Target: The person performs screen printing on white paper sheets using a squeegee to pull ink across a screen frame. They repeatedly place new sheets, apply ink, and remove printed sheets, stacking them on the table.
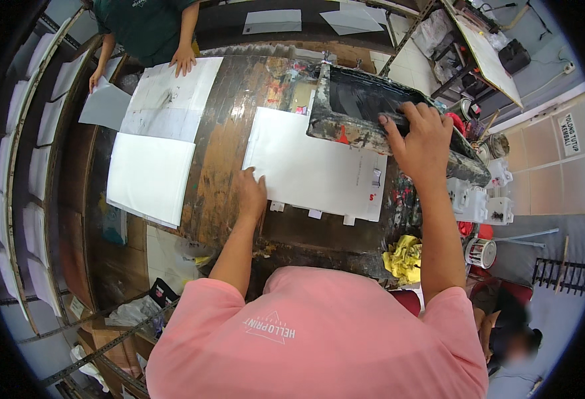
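Observation:
On the worktable in front of me lies a large white paper sheet (292,153) with small printed marks near its right end. My left hand (252,196) is at the sheet's near left corner, fingers curled on its edge. Over the sheet's far right part is a paint-stained screen-printing frame (359,136) with a dark mesh, standing above the paper at a tilt. My right hand (424,139) grips the frame's near edge, thumb on the near side and fingers over the top. Small white tabs (314,214) stick out along the sheet's near edge.
White paper stacks (149,173) lie to the left, where a co-worker's hand (183,60) rests on one. Drying racks (36,153) stand far left. A crumpled yellow cloth (404,258) lies near my right arm. Tubs and a paint bucket (480,253) stand at right, near another person.

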`<action>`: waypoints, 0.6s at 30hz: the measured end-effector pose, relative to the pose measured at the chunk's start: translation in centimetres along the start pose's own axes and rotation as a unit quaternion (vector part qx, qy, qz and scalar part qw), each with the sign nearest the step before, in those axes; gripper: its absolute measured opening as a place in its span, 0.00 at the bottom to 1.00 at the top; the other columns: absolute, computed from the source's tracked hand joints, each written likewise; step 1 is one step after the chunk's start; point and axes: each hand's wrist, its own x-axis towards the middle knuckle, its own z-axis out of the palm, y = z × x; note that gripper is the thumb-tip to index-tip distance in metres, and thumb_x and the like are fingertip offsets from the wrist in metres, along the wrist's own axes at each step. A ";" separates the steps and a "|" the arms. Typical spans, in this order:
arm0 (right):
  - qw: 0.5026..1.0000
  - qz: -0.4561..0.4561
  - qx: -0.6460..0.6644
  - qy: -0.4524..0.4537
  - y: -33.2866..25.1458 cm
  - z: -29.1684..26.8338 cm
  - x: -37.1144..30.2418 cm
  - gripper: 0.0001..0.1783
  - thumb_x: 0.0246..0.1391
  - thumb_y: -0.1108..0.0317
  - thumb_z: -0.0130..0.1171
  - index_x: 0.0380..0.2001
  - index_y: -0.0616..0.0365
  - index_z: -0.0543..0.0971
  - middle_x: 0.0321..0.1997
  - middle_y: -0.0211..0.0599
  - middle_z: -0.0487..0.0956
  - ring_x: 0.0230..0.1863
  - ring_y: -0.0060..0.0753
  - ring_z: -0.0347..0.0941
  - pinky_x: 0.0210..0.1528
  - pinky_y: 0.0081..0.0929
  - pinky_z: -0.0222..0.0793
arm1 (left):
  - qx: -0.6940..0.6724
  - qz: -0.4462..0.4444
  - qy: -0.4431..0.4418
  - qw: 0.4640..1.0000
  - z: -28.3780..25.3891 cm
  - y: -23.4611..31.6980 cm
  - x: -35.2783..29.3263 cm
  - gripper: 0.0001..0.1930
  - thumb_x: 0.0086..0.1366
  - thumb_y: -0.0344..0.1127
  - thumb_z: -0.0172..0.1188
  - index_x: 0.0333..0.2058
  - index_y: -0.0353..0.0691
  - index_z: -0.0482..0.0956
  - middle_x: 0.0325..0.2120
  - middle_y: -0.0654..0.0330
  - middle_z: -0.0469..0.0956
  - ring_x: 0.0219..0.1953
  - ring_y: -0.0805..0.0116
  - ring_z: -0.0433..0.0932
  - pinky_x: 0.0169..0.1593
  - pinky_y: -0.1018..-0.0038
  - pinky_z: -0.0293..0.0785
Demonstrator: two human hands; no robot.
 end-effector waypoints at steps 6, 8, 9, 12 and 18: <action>0.999 0.023 0.029 -0.004 1.0 -0.7 3.4 0.27 0.59 0.41 0.68 0.38 0.57 0.86 0.35 0.38 0.82 0.41 0.45 0.77 0.48 0.44 0.62 | 0.089 -0.135 -0.103 0.981 0.4 -0.6 1.7 0.20 0.66 0.35 0.69 0.53 0.32 0.79 0.46 0.46 0.79 0.56 0.41 0.77 0.59 0.48 0.73; 0.999 0.023 0.031 -0.002 1.2 -0.8 4.3 0.27 0.60 0.40 0.67 0.37 0.58 0.87 0.34 0.39 0.82 0.40 0.45 0.77 0.47 0.44 0.62 | 0.082 -0.117 -0.132 0.981 -0.2 -0.1 2.1 0.16 0.68 0.38 0.68 0.49 0.32 0.82 0.42 0.46 0.81 0.51 0.43 0.80 0.55 0.50 0.76; 0.999 0.024 0.034 0.001 1.4 -0.8 4.6 0.28 0.60 0.39 0.67 0.36 0.58 0.87 0.33 0.39 0.82 0.39 0.45 0.77 0.47 0.44 0.62 | 0.078 -0.104 -0.148 0.980 -0.8 0.8 2.5 0.15 0.69 0.39 0.67 0.46 0.32 0.83 0.39 0.46 0.83 0.49 0.44 0.81 0.53 0.52 0.77; 0.999 0.029 0.041 0.008 1.5 -0.7 5.1 0.29 0.60 0.38 0.66 0.35 0.58 0.87 0.31 0.40 0.81 0.38 0.45 0.77 0.47 0.44 0.62 | -0.136 -0.155 -0.108 0.972 -3.6 5.7 3.5 0.17 0.72 0.43 0.66 0.40 0.30 0.85 0.32 0.46 0.85 0.38 0.47 0.84 0.44 0.57 0.78; 0.998 0.033 0.043 0.023 1.6 -0.6 4.3 0.29 0.60 0.38 0.66 0.31 0.58 0.86 0.29 0.39 0.81 0.37 0.45 0.77 0.46 0.44 0.62 | -0.132 -0.131 -0.078 0.979 -11.4 5.5 8.3 0.20 0.72 0.46 0.66 0.40 0.29 0.86 0.31 0.44 0.86 0.33 0.52 0.85 0.38 0.60 0.77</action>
